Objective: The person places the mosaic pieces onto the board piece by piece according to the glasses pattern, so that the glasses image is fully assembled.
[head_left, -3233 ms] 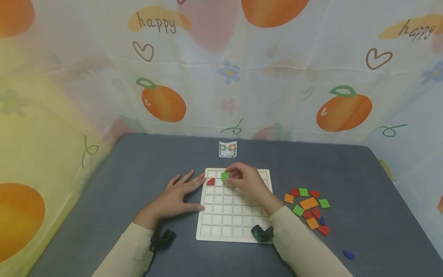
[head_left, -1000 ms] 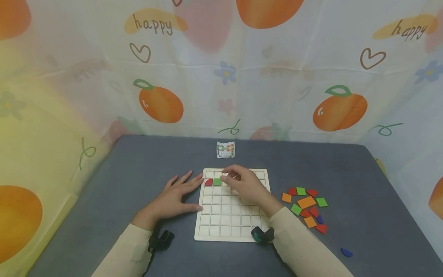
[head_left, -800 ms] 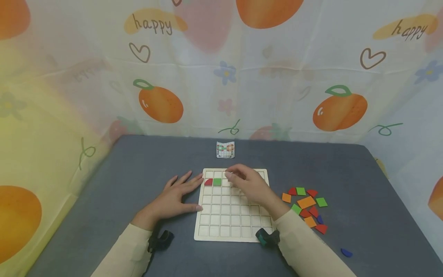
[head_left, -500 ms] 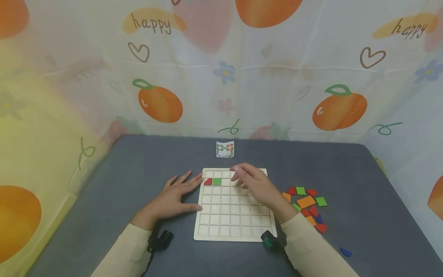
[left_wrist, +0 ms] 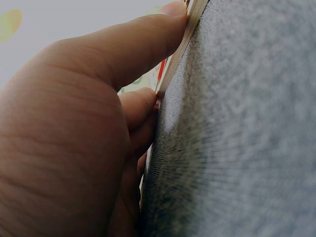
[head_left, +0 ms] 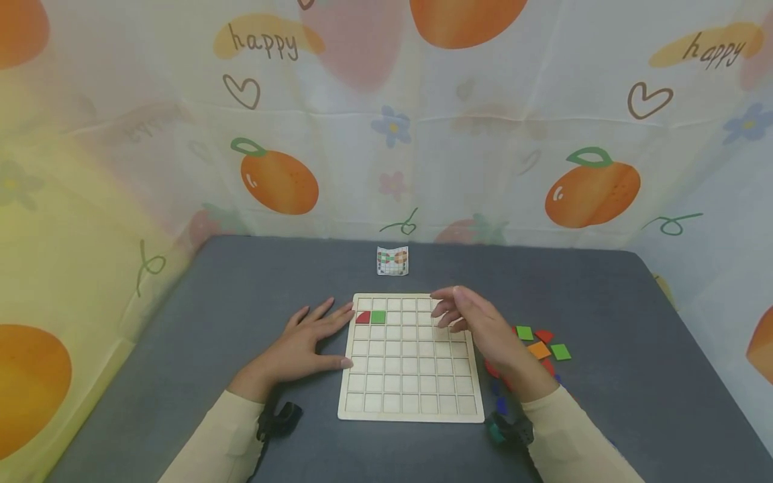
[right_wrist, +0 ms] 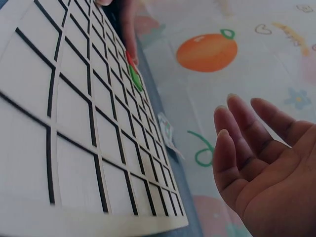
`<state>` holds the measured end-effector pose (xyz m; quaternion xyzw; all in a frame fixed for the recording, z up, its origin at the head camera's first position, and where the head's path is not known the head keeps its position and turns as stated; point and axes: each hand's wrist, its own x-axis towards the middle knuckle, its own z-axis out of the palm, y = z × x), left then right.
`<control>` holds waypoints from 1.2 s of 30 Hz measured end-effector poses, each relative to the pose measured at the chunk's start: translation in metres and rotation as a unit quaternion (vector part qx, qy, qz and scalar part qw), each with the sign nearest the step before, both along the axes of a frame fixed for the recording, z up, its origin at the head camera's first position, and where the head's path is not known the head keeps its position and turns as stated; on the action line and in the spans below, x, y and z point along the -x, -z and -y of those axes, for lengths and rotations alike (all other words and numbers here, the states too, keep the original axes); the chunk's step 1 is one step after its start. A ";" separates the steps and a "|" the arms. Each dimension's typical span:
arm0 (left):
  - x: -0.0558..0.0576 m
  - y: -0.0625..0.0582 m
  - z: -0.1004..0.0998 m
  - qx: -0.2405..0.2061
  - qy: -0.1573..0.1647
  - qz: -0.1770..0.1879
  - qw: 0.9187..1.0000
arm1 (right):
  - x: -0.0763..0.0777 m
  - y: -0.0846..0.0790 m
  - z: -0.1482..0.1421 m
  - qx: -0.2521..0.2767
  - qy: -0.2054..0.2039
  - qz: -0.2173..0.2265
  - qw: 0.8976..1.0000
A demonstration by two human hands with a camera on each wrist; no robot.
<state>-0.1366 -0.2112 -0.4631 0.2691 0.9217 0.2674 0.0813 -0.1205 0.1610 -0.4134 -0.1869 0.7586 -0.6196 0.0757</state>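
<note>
A pale wooden grid board lies on the grey table. In its second row from the top, a red quarter-round tile sits at the left end with a green square tile beside it. My left hand rests flat with spread fingers, its thumb and fingertips at the board's left edge; the left wrist view shows the thumb against that edge. My right hand hovers over the board's upper right part, fingers loosely bent, and the right wrist view shows nothing between its fingers.
Loose tiles lie right of the board, partly hidden by my right forearm: a green square, an orange tile, a red one, and blue ones. A small printed pattern card lies beyond the board.
The green square tile, earlier pinched in my right hand, now lies in the grid beside the red tile. My right hand has let go and moved right. My left hand has stayed put.
</note>
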 end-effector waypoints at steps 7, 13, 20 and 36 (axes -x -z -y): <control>0.001 0.000 0.001 0.001 0.001 0.004 1.000 | -0.008 -0.004 -0.023 0.010 0.012 -0.019 1.000; 0.001 0.000 0.002 0.003 0.001 0.009 1.000 | -0.012 -0.007 -0.042 -0.002 0.031 -0.037 0.999; 0.001 0.000 0.001 -0.001 0.001 0.013 1.000 | -0.017 -0.005 -0.063 -0.010 0.057 -0.031 0.998; 0.001 0.001 0.001 -0.008 0.001 0.006 1.000 | -0.016 0.007 -0.106 -0.020 0.123 -0.022 0.992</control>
